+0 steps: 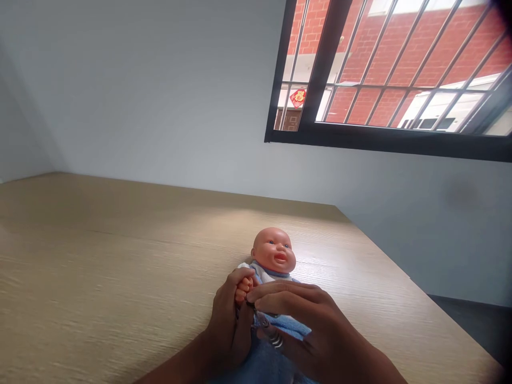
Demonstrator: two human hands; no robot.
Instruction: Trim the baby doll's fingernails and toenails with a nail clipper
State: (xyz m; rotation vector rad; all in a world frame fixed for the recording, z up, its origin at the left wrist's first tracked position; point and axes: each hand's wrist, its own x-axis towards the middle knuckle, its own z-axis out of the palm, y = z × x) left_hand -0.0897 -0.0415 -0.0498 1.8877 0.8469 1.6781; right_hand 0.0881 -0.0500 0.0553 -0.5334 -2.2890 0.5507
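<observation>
The doll point(274, 250) lies on the tabletop point(120, 256). The left hand point(224, 309)'s grip clamps its fist point(243, 290); the right hand point(320, 314)'s pinches a shiny tool point(274, 337), apparently working 1 finger. Next seemingly calls for steadying that fist.

Both arms come up from the bottom edge: bare left forearm point(176, 360) slanting in from left of centre, bare right forearm point(374, 360) from the right. The bare, cupped left hand point(224, 309) is curled into a grip at lower centre — index finger hooked over on top. The bare, arched right hand point(310, 314) reaches leftward, fingers nearly straight, thumb underneath — basically a pinch, fingertips right by the left hand.
</observation>
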